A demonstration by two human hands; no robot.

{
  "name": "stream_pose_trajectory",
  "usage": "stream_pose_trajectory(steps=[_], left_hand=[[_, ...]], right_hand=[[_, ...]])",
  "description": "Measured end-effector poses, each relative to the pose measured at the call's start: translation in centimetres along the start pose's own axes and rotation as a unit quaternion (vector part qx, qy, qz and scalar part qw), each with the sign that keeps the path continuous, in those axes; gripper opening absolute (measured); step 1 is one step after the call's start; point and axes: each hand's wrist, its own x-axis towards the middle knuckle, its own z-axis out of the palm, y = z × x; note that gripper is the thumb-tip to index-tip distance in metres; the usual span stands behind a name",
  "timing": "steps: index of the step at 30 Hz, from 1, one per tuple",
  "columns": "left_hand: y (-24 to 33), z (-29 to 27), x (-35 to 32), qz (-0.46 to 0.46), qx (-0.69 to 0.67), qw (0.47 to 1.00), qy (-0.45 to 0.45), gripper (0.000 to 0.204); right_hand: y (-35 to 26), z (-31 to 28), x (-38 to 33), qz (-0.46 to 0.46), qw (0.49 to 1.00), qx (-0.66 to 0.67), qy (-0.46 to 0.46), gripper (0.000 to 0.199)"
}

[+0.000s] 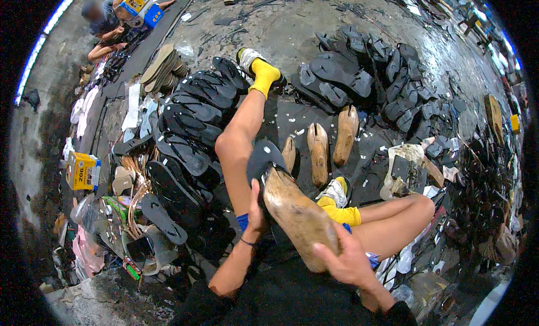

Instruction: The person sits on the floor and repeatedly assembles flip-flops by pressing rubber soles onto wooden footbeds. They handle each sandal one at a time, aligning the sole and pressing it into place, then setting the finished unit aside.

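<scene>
A worn wooden shoe last (297, 213) lies slanted over my lap, its toe pointing away from me. At its toe end is a black flip-flop (264, 156) with a rounded front and a small white spot; most of its sole is hidden behind the last. My right hand (351, 256) is closed round the heel end of the last, thumb on top. Along the left side, my left hand (255, 216) is closed on the flip-flop, thumb upward at its edge, the other fingers hidden beneath. Three more wooden lasts, one being a pale last (318, 152), stand just beyond.
Rows of black flip-flops (196, 112) lie at the left, beside a stack of tan soles (163, 67). Black sole pieces (348, 73) are heaped at the far right. A yellow and blue box (83, 171) sits left. Another person (106, 23) is at the far left.
</scene>
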Motion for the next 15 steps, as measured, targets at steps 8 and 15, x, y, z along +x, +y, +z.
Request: stream_pose_trajectory(steps=[8, 15], left_hand=[[-3.9, -1.7, -2.5, 0.02, -0.073, 0.997, 0.003, 0.097], [-1.5, -0.2, -0.3, 0.015, -0.067, 0.996, 0.065, 0.077]], right_hand=[[2.2, 8.0, 5.4, -0.193, 0.946, -0.231, 0.124, 0.063], [1.6, 7.4, 5.4, -0.239, 0.93, -0.207, 0.189, 0.065]])
